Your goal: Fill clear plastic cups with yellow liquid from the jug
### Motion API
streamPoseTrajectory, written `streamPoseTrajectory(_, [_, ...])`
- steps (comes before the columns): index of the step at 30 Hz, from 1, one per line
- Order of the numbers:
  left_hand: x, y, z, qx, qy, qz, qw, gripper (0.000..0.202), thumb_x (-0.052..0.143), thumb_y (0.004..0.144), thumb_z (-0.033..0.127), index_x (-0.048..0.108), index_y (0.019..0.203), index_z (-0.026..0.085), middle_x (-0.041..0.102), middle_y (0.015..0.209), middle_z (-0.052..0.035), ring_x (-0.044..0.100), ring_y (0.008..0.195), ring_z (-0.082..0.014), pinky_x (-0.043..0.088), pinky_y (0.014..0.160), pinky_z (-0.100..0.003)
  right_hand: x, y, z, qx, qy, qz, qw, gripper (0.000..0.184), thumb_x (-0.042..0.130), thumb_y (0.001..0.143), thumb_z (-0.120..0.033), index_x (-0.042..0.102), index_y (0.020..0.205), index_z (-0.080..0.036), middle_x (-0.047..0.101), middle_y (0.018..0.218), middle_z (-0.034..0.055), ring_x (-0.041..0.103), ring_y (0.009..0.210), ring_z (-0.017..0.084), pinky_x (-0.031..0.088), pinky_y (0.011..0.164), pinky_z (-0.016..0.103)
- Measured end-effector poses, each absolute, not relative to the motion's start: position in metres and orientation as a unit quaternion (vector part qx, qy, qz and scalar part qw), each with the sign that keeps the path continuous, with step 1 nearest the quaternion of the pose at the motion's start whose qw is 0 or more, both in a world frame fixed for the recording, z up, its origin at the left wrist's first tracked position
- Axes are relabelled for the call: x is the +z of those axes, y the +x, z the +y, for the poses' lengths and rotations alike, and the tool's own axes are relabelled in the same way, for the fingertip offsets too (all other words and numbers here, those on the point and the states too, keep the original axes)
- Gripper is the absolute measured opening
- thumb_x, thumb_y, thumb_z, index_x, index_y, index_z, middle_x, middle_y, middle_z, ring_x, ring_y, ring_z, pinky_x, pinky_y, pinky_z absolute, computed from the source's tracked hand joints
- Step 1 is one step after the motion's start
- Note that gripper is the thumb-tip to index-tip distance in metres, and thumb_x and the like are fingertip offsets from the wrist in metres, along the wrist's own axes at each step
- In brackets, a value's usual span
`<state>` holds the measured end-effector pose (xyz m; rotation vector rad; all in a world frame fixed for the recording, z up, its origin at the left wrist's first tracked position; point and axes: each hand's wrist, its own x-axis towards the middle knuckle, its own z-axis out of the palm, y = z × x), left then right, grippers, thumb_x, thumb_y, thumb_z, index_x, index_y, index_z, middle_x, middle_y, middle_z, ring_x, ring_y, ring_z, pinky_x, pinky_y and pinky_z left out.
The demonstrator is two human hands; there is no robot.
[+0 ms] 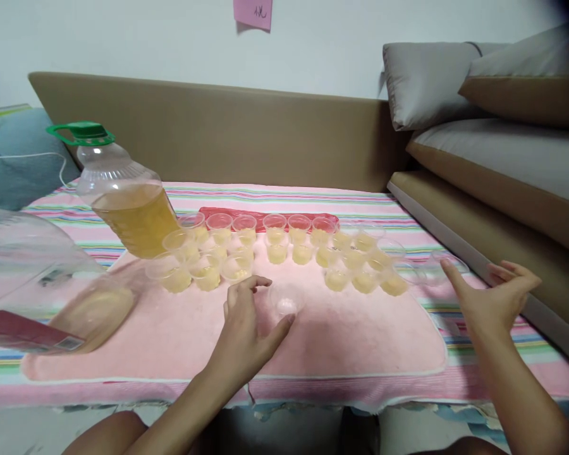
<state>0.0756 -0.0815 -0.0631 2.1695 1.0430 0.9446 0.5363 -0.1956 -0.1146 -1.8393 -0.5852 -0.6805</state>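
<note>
My left hand (251, 322) curls its thumb and fingers round a transparent plastic cup (286, 306) on the pink mat (360, 344). No liquid shows in that cup. Off to the right, my right hand (495, 294) is spread, with thumb and fingers apart. Its thumb overlaps the end of a row of nested transparent cups (420, 272) lying on its side; whether they touch I cannot tell. Groups of small cups (208, 277) with yellowish contents stand upright at the left, middle and right (364, 281) of the mat.
A large bottle (135, 218) of yellow liquid with a green cap leans at the left. Nearer lies another big transparent bottle (42, 291) with a red label. A red plastic bag (265, 218) lies behind the cups. Stacked cushions (497, 161) border the right side.
</note>
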Motion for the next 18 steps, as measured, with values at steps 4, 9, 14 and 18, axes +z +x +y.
streamPoseTrajectory(4, [-0.063, 0.075, -0.082, 0.343, 0.810, 0.385, 0.280, 0.054, 0.070, 0.092, 0.048, 0.038, 0.132, 0.029, 0.047, 0.130, -0.0092, 0.047, 0.124, -0.0308, 0.043, 0.106, -0.058, -0.109, 0.537, -0.198, -0.340, -0.731, -0.259, 0.533, 0.105, 0.080, 0.048, -0.092, 0.046, 0.115, -0.019, 0.056, 0.124, 0.0219, 0.059, 0.111, 0.040, 0.048, 0.095, 0.057])
streamPoseTrajectory(9, [-0.059, 0.076, -0.083, 0.366, 0.815, 0.363, 0.264, 0.059, 0.073, 0.092, 0.047, 0.035, 0.134, 0.029, 0.045, 0.133, -0.0090, 0.045, 0.123, -0.0299, 0.042, 0.105, -0.054, -0.104, 0.531, -0.200, -0.376, -0.695, -0.281, 0.544, 0.098, 0.082, 0.057, -0.082, 0.049, 0.122, -0.018, 0.055, 0.126, 0.0214, 0.060, 0.109, 0.040, 0.051, 0.089, 0.060])
streamPoseTrajectory(14, [-0.042, 0.071, -0.089, 0.417, 0.822, 0.323, 0.213, 0.014, 0.056, 0.104, 0.031, 0.047, 0.097, 0.024, 0.051, 0.094, -0.0028, 0.048, 0.093, -0.0230, 0.042, 0.082, -0.039, -0.081, 0.492, -0.199, -0.402, -0.645, -0.326, 0.562, 0.066, 0.071, 0.080, -0.064, 0.055, 0.120, -0.015, 0.057, 0.121, 0.0213, 0.062, 0.104, 0.039, 0.052, 0.084, 0.052])
streamPoseTrajectory(18, [-0.023, 0.061, -0.104, 0.390, 0.886, 0.176, 0.179, 0.024, 0.042, 0.105, 0.016, 0.040, 0.083, 0.023, 0.046, 0.072, 0.0004, 0.045, 0.071, -0.0196, 0.037, 0.064, -0.034, -0.050, 0.417, -0.200, -0.394, -0.613, -0.388, 0.564, 0.049, 0.049, 0.106, -0.059, 0.063, 0.087, -0.017, 0.062, 0.085, 0.0119, 0.063, 0.080, 0.030, 0.047, 0.070, 0.039])
